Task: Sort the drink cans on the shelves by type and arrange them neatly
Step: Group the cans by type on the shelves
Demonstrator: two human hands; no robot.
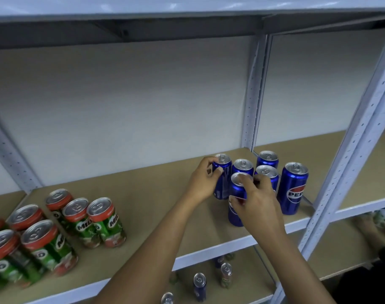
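Fingers (244, 183) of the right hand (259, 205) are curled round the front blue can (236, 207), while the left hand (203, 183) grips the rear blue can (222, 172), both on the shelf (165, 216). Each can is best kept upright and eased flush against its neighbours. Tall, glossy blue bodies with silver lids are seen; green cans (106, 222) are grouped well apart to the left.

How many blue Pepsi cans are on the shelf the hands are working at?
6, all at the right end. Left hand grips the back-left blue Pepsi can; right hand holds the front one. Others. More may be hidden.
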